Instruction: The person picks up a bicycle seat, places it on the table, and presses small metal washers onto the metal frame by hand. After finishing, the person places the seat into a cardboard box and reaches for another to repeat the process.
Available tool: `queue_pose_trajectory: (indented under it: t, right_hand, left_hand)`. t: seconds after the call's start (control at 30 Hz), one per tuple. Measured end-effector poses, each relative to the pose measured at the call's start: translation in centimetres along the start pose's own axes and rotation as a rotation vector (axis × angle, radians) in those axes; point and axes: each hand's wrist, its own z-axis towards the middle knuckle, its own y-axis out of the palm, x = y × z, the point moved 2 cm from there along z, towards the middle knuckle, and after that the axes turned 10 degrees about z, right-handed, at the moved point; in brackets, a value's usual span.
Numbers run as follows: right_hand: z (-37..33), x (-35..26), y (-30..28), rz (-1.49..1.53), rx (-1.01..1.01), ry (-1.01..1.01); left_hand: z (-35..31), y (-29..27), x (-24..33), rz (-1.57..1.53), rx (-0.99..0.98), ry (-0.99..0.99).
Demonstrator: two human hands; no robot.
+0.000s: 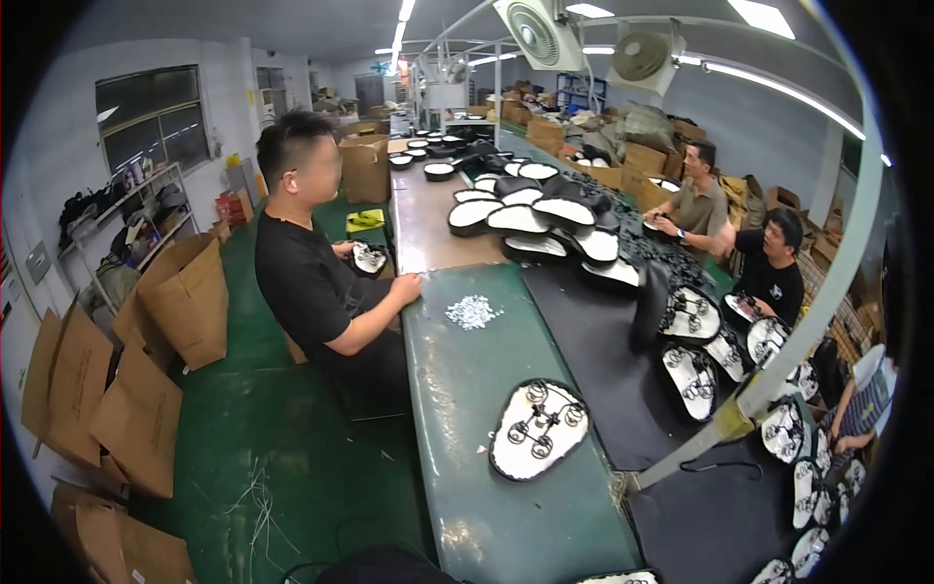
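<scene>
Neither my left hand nor my right hand shows in the picture. A dark rounded shape (381, 566), perhaps my clothing, rises at the lower edge. On the green tabletop (452, 409) in front lies a saddle-shaped seat (538, 430), its white underside up, with black coil springs and wire rails on it. Another seat (623, 578) is cut off by the bottom edge. Farther up the table is a small heap of pale bits (473, 311), too small to name.
At left a co-worker in black (311, 263) sits with a seat at the lap, one hand on the table edge. Seats are heaped on the black surface (593, 360), with more co-workers beyond. A slanting pole (759, 389) crosses at right. Cardboard boxes (136, 428) stand left.
</scene>
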Motion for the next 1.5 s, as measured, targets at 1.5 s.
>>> queue_pose_trajectory:
  t: [1.5]
  right_hand:
    - [21.6,-18.8,34.7,1.262,-0.292,0.310]
  left_hand:
    - [7.8,-30.2,-48.7,-0.589,0.110,-0.883]
